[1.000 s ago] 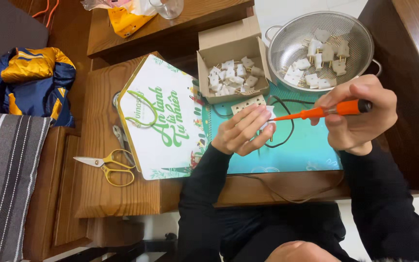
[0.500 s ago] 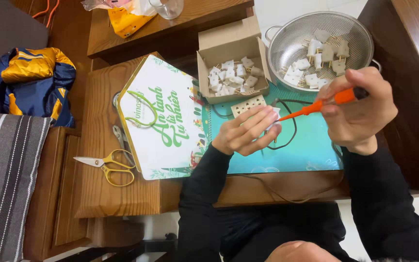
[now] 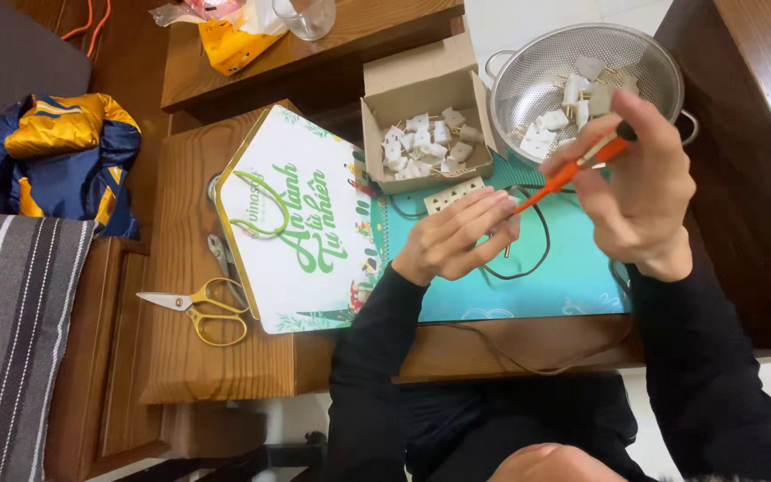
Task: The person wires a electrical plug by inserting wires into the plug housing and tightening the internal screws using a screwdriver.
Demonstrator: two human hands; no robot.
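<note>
My right hand (image 3: pixel 640 192) grips an orange-handled screwdriver (image 3: pixel 573 174), raised and slanting down to the left toward my left hand (image 3: pixel 455 236). My left hand is closed around a small part that its fingers hide, over a teal mat (image 3: pixel 564 277). A thin black wire (image 3: pixel 528 245) loops on the mat beside that hand. Just above the left hand lies a white socket strip (image 3: pixel 453 194). A cardboard box (image 3: pixel 426 134) with several small white plug parts stands behind it. A metal colander (image 3: pixel 582 76) with more white parts is behind my right hand.
A white and green paper bag (image 3: pixel 296 223) lies flat left of the mat. Yellow-handled scissors (image 3: pixel 194 308) rest on the wooden table (image 3: pixel 180 366). A blue and yellow jacket (image 3: pixel 60 161) and a striped cushion (image 3: pixel 2 348) are at the left. A glass (image 3: pixel 305 16) stands at the back.
My right hand has lifted and tilted the screwdriver, so its handle now points up toward the colander. My left hand has stayed in place on the mat.
</note>
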